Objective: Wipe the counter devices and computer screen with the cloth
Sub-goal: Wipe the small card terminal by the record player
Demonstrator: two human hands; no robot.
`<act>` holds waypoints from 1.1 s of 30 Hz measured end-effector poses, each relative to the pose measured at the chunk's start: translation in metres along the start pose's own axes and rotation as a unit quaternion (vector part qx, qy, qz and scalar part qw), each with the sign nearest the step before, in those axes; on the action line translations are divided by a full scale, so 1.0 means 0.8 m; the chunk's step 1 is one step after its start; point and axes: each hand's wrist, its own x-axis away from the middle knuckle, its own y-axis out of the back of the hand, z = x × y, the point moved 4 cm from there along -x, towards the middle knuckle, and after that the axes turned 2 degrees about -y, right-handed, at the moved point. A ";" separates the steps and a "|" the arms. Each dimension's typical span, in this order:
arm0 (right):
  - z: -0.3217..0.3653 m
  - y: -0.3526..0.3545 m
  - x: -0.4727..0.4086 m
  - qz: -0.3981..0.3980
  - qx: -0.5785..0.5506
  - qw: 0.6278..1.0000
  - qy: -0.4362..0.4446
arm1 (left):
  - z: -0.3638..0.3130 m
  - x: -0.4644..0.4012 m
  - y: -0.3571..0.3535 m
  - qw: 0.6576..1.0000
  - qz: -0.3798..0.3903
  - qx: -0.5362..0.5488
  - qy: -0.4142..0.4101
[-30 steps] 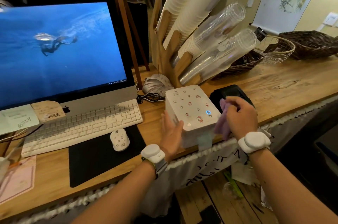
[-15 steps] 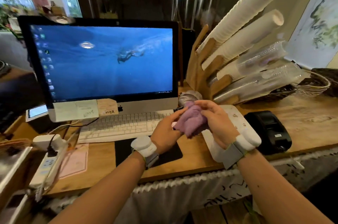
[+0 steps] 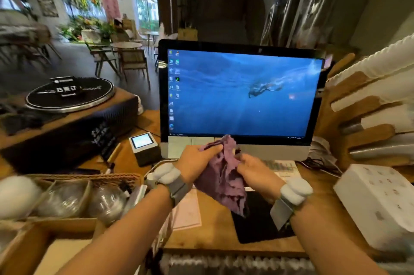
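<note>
Hands, left (image 3: 197, 162) and right (image 3: 255, 170), grip purple cloth (image 3: 221, 176), hiding most of keyboard (image 3: 282, 166).

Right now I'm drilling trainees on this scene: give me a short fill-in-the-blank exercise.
1. Both hands grip a cloth coloured ____.
2. The cloth is held in front of the computer ____.
3. The left hand and right hand each wear a white ____ band.

Missing words: purple; screen; wrist

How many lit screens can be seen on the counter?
2. The computer screen stands behind the purple cloth, and the small white device with a lit display stands left of it. Others may be hidden.
</note>
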 end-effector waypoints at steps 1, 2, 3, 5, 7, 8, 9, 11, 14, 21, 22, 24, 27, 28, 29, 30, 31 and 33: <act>0.009 -0.012 -0.007 -0.027 -0.007 1.000 0.010 | 0.004 -0.006 0.015 1.000 0.005 0.025 0.012; 0.018 -0.021 -0.011 -0.053 -0.006 0.998 0.025 | 0.006 -0.010 0.026 0.999 0.002 0.040 0.017; 0.027 -0.032 -0.018 -0.068 -0.010 0.997 0.043 | 0.007 -0.016 0.039 0.999 -0.003 0.044 0.016; 0.039 -0.053 -0.031 -0.063 -0.007 0.996 0.055 | 0.008 -0.028 0.058 0.999 -0.009 0.039 0.007; 0.048 -0.065 -0.042 -0.035 0.003 0.997 0.068 | 0.002 -0.035 0.073 0.999 -0.012 0.028 -0.016; 0.053 -0.069 -0.048 -0.021 0.008 0.997 0.075 | -0.001 -0.037 0.078 0.999 -0.017 0.031 -0.025; 0.056 -0.070 -0.055 -0.009 0.015 0.997 0.081 | -0.004 -0.037 0.082 0.999 -0.022 0.039 -0.025; 0.060 -0.070 -0.071 0.004 0.036 0.995 0.091 | -0.010 -0.037 0.085 0.998 -0.027 0.045 -0.018; 0.068 -0.067 -0.091 0.042 0.029 0.994 0.102 | -0.011 -0.048 0.090 0.996 -0.066 0.052 -0.009; 0.085 -0.066 -0.117 0.132 -0.103 0.982 0.083 | -0.025 -0.069 0.135 0.977 -0.200 0.060 0.051; 0.087 -0.070 -0.120 0.135 -0.113 0.981 0.080 | -0.024 -0.068 0.142 0.975 -0.208 0.062 0.057; 0.091 -0.079 -0.125 0.131 -0.116 0.981 0.080 | -0.020 -0.065 0.156 0.975 -0.205 0.070 0.046; 0.098 -0.096 -0.133 0.137 -0.111 0.981 0.084 | -0.018 -0.059 0.175 0.979 -0.193 0.058 0.032; 0.101 -0.102 -0.134 0.140 -0.120 0.979 0.082 | -0.019 -0.059 0.180 0.979 -0.189 0.059 0.038; 0.103 -0.109 -0.134 0.143 -0.127 0.978 0.078 | -0.019 -0.058 0.184 0.980 -0.182 0.065 0.048; 0.105 -0.119 -0.138 0.145 -0.127 0.978 0.074 | -0.020 -0.057 0.188 0.981 -0.168 0.069 0.060; 0.105 -0.129 -0.142 0.143 -0.121 0.980 0.073 | -0.021 -0.056 0.190 0.984 -0.146 0.070 0.072; 0.110 -0.152 -0.148 0.158 -0.124 0.977 0.068 | -0.021 -0.056 0.195 0.991 -0.083 0.071 0.078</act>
